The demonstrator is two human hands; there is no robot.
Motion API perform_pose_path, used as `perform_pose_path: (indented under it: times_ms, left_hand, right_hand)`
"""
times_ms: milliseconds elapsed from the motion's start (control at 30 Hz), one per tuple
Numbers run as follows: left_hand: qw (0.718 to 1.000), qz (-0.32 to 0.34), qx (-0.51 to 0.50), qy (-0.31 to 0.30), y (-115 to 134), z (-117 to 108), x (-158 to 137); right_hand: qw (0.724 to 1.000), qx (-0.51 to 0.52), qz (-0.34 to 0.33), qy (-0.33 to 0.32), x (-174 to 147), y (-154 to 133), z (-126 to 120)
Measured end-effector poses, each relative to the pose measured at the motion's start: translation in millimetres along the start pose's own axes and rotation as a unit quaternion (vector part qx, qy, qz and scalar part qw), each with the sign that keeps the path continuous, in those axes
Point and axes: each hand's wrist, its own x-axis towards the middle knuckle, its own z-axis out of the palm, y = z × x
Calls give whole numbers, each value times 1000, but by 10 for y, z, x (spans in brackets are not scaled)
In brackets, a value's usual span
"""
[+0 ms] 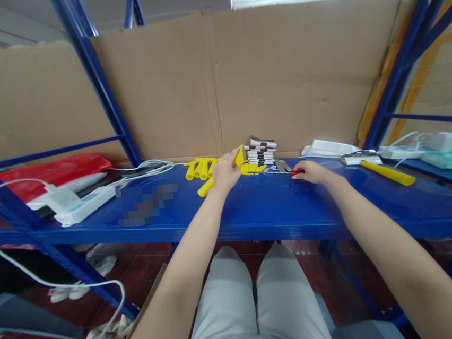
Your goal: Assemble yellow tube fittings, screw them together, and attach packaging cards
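My left hand (226,172) is closed around a yellow plastic tool with a round handle (205,188) and a wider, flat head (240,155). The handle's end sticks out below my fingers, toward the lower left. My right hand (310,172) grips the red handle of a screwdriver (297,172), whose thin metal shaft points left toward the yellow tool. Just beyond my left hand lie several similar yellow handles (198,170) side by side. Small yellow pieces (255,169) lie between my hands, in front of a stack of white and dark packets (262,150). Flat metal pieces (282,165) lie beside them.
The blue shelf top (269,202) is backed by a cardboard wall (281,79). At right are a loose yellow handle (388,172) and white packages (330,148). A white power strip (87,204), cables and a red bag (56,172) occupy the left. Blue posts (97,75) flank the workspace.
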Motion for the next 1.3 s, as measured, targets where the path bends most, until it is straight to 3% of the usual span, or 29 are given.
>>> perform_pose_path:
  times_ms: [700,1033,1300]
  left_hand:
    - [1000,9,-7,-20,71,-18,-17]
    - [987,-1,71,-143,69,59,-59]
    - [982,18,53,-182,51,107,-77]
  right_hand:
    - [1000,-12,14,-9,1,82,30]
    - [1000,-7,20,-16,-3,72,21]
    - [999,-3,29,-32,-15,48,30]
